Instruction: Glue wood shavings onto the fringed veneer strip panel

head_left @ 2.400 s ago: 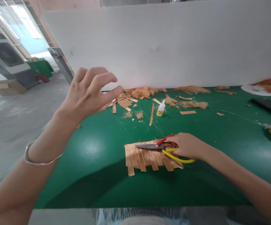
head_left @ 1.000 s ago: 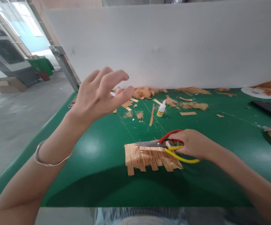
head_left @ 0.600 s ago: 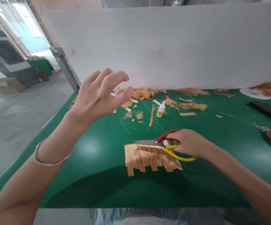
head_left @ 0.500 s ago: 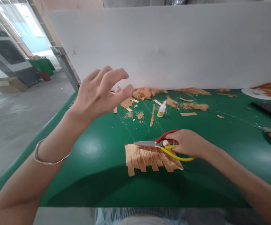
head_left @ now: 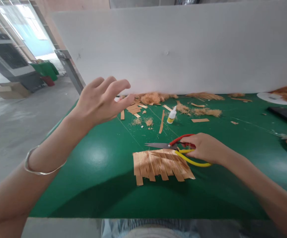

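A fringed piece of tan strips [head_left: 158, 163] lies on the green table [head_left: 103, 185] in front of me, its upper part shredded fine and its lower edge ending in flat tabs. Just above its top edge, my right hand [head_left: 203, 148] holds scissors [head_left: 180, 145] with one red and one yellow handle; the blades are together and point left. My left hand [head_left: 103, 99] is raised over the far left of the table, fingers apart and curved, with nothing in it. A bracelet circles that wrist.
A small white glue bottle [head_left: 171, 115] stands mid-table among tan scraps. Fluffy fibre [head_left: 153, 98] lies along the white board [head_left: 173, 49] at the back. A black phone [head_left: 286, 116] lies at right. A cardboard box [head_left: 8, 90] sits on the floor at left.
My right hand has moved the scissors a little up and to the right, off the fringed piece. My left hand has shifted slightly left and down, still empty.
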`<action>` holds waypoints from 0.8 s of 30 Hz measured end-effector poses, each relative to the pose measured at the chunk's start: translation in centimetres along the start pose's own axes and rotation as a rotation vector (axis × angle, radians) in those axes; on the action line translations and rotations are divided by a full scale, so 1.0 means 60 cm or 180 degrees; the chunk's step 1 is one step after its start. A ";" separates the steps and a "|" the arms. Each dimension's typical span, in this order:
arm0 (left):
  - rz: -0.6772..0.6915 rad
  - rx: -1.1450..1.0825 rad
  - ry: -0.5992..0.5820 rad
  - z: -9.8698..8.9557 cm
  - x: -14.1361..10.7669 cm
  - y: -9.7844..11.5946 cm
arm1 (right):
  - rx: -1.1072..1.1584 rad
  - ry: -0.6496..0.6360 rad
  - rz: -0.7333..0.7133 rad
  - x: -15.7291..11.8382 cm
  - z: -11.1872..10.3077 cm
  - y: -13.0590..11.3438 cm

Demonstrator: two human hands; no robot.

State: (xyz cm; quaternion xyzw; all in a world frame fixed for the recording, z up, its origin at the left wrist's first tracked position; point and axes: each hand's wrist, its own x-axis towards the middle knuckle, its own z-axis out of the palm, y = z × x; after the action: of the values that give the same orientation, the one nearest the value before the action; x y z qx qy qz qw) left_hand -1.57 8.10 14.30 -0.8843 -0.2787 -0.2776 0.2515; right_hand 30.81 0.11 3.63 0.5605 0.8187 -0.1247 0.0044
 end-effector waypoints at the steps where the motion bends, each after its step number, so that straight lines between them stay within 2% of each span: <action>1: -0.0028 -0.0031 -0.0010 0.001 0.000 0.000 | 0.0043 0.0017 -0.0002 -0.001 -0.002 0.000; 8: -0.0471 -0.0684 0.0377 0.010 -0.003 -0.006 | 0.0137 0.0051 -0.0078 -0.002 -0.006 -0.015; 14: -0.0214 -0.0513 0.0139 0.001 0.002 0.003 | 0.0145 0.0033 -0.0134 0.003 -0.005 -0.021; 19: -0.0395 -0.0889 0.0370 -0.002 0.006 0.006 | 0.0059 -0.0031 -0.0100 0.009 -0.006 -0.030; 24: -0.0260 -0.0799 -0.0077 -0.014 0.006 0.005 | -0.0120 -0.0128 -0.0093 0.018 0.005 -0.026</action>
State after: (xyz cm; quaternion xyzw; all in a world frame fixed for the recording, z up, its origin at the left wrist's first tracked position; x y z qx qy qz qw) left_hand -1.44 7.47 15.04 -0.9000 -0.2805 -0.3097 0.1240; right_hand 28.96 0.49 3.50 0.5458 0.8287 -0.1206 0.0297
